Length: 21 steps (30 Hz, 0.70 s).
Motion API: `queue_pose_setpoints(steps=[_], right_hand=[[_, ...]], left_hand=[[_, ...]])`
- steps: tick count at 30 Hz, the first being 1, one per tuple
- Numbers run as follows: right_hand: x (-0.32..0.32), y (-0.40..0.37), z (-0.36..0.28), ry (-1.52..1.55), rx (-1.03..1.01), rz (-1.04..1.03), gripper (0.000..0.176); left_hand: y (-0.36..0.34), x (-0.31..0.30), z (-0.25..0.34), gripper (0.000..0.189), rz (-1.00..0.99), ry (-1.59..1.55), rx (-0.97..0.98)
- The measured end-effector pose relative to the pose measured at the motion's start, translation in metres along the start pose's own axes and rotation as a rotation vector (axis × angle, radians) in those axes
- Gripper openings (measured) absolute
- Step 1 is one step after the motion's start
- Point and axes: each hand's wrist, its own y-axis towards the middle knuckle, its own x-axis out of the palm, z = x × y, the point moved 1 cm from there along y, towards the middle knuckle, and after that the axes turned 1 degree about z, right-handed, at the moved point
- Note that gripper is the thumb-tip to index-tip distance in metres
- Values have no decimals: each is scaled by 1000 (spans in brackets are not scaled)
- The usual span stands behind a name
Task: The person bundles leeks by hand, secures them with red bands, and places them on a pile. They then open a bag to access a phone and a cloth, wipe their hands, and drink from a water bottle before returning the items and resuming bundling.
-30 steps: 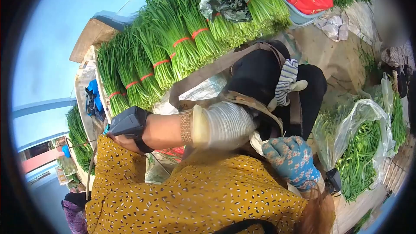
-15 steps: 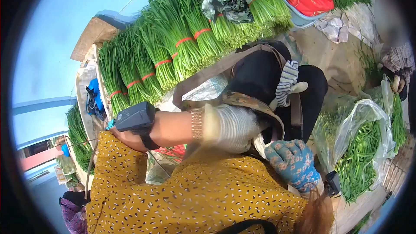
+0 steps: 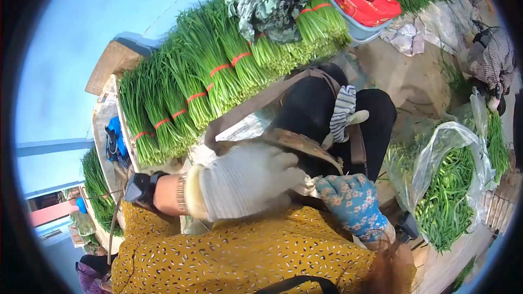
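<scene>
My left hand (image 3: 256, 177), in a white knit glove, reaches across my front; its fingers are smeared by motion. Beyond its fingertips is a crumpled whitish piece (image 3: 308, 186) that looks like cloth. My right hand (image 3: 348, 198), in a blue floral glove, has its fingers closed on the other side of that piece. A gold band (image 3: 181, 195) circles my left wrist, below the black device (image 3: 140, 189) on the forearm. Under both hands lies my yellow patterned shirt (image 3: 234, 245). A striped cloth (image 3: 343, 110) rests over my dark-trousered knee.
Green leafy bundles with red bands (image 3: 218, 71) line the wall, a camouflage cloth (image 3: 272, 0) on top. A blue tub (image 3: 362, 31) holds a red bag (image 3: 365, 0). At right stand an open plastic bag of greens (image 3: 449, 185) and another person (image 3: 493, 60).
My left hand has drawn back to the left, so the white glove now shows above my lap. The right hand has shifted slightly left, still gripping the whitish piece.
</scene>
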Motion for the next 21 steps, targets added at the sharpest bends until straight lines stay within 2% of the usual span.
queue_pose_setpoints(steps=[1,4,5,8,11,14,15,18,21], right_hand=[[0,5,-3,-39,21,12,30],[1,23,-14,-120,143,2,25],[7,27,-15,-149,123,10,18],[24,30,-19,-186,99,5,18],[23,27,-22,-163,117,22,17],[21,20,-24,-115,168,58,17],[22,18,-24,-102,193,74,17],[27,19,-25,-78,256,138,16],[44,27,-21,-51,337,275,16]], left_hand=[[0,-17,2,40,-43,-87,-39],[15,-28,-9,42,192,-13,-119],[25,-20,-17,42,281,134,-33],[50,9,-40,37,19,166,-33],[78,-2,-18,34,-449,182,-198],[64,15,-12,31,-192,450,12],[53,15,-8,35,-33,480,147],[28,23,-7,34,254,466,208],[25,23,-10,29,285,359,185]])
